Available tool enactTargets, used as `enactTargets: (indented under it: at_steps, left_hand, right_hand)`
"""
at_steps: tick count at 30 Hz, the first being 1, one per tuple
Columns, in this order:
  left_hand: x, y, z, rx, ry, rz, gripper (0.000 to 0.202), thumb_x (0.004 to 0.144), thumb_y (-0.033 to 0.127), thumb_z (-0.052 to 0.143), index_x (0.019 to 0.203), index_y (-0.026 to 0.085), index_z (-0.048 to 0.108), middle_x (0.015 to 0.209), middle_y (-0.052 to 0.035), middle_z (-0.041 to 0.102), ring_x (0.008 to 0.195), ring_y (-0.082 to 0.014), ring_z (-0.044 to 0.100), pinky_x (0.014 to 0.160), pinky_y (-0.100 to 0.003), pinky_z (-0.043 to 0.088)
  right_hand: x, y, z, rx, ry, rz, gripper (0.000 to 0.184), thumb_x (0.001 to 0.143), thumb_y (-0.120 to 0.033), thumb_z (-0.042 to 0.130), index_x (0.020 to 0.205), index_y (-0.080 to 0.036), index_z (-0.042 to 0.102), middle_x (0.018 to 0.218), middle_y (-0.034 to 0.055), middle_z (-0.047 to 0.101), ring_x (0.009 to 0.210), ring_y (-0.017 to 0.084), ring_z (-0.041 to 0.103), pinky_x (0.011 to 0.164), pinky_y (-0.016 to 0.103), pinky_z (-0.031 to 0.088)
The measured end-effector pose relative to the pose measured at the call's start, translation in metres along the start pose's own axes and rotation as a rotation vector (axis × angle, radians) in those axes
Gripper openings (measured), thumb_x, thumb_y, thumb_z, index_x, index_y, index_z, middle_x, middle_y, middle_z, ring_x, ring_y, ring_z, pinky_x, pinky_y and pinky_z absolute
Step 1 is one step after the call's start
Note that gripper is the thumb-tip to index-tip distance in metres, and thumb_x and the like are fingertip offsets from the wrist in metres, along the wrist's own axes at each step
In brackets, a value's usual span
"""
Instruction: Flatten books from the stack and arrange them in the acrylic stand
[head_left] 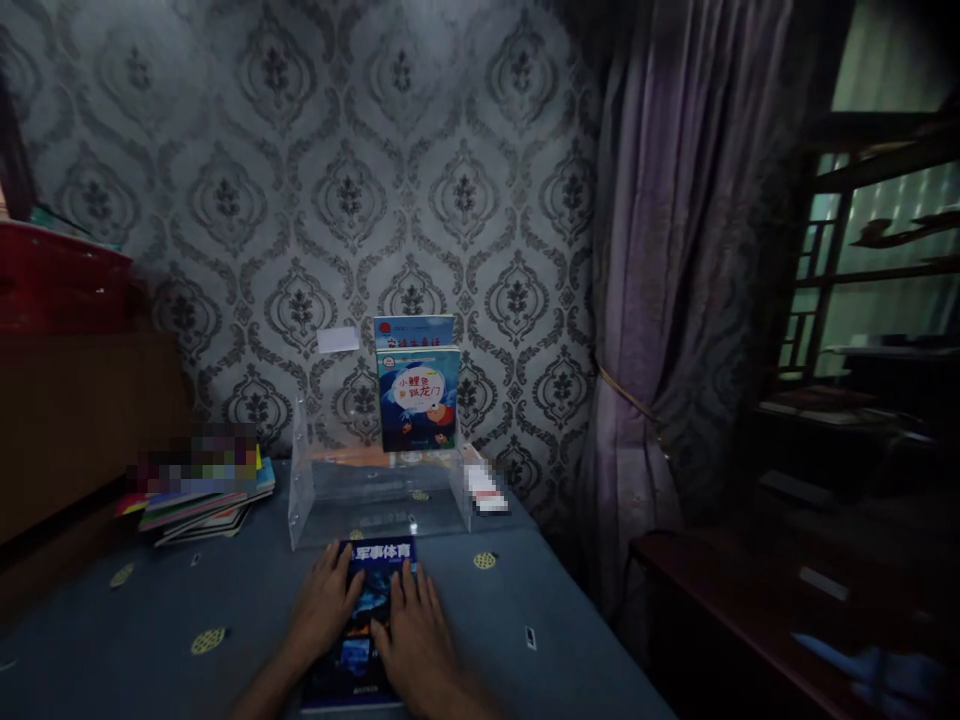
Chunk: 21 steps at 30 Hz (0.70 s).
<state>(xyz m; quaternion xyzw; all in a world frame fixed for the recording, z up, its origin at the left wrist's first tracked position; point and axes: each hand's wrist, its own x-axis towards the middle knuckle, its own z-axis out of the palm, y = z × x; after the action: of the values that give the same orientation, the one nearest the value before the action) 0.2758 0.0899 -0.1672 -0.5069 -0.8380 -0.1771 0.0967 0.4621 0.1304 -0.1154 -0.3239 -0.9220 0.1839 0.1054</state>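
Observation:
A dark blue book (357, 656) with white lettering across its top lies flat on the blue tablecloth near the front. On the left part of its cover rests my left hand (327, 598), fingers stretched out. My right hand (414, 632) lies on the book's right side, its fingers pointing away from me and extended. Just beyond the book stands a clear plastic rack (300, 490). Its upper tier holds a blue picture book (417, 425) upright at the right end, with another blue book (435, 328) showing behind it.
Stacked books (199, 510) lie at the table's left rear, beside a brown cabinet (82, 410) with a red container (64, 280) on it. Right of the rack is a white item (484, 485), partly blurred. A purple curtain (645, 300) hangs past the table's right edge.

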Motion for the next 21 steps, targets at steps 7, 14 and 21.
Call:
enactTargets:
  at_steps: [7, 14, 21]
  left_hand:
    - [-0.002, -0.004, 0.000, -0.035, 0.044, -0.002, 0.050, 0.091, 0.043, 0.041, 0.129, 0.015, 0.057, 0.137, -0.0150, 0.060, 0.134, -0.0319, 0.049, 0.112, -0.047, 0.035]
    - [0.006, -0.015, 0.007, -0.410, 0.063, -0.085, 0.053, 0.087, 0.042, 0.043, 0.129, 0.013, 0.056, 0.137, -0.0146, 0.060, 0.131, -0.0289, 0.052, 0.111, -0.045, 0.039]
    - [0.008, -0.022, -0.001, -0.866, 0.056, -0.420, 0.046, 0.090, 0.045, 0.045, 0.121, 0.016, 0.060, 0.123, -0.0134, 0.068, 0.116, -0.0275, 0.065, 0.097, -0.040, 0.053]
  right_hand:
    - [0.000, 0.005, 0.004, 0.060, 0.019, -0.077, 0.075, 0.094, -0.048, 0.044, 0.148, 0.004, 0.034, 0.158, 0.0248, 0.020, 0.149, 0.038, 0.012, 0.121, 0.054, 0.015]
    - [0.000, 0.008, 0.005, 0.114, 0.007, -0.075, 0.079, 0.093, -0.053, 0.045, 0.148, 0.003, 0.034, 0.159, 0.0258, 0.018, 0.149, 0.038, 0.008, 0.121, 0.054, 0.014]
    - [0.006, 0.017, 0.016, 0.206, 0.005, -0.061, 0.081, 0.090, -0.055, 0.049, 0.150, -0.002, 0.034, 0.159, 0.0214, 0.017, 0.149, 0.038, 0.009, 0.122, 0.052, 0.013]
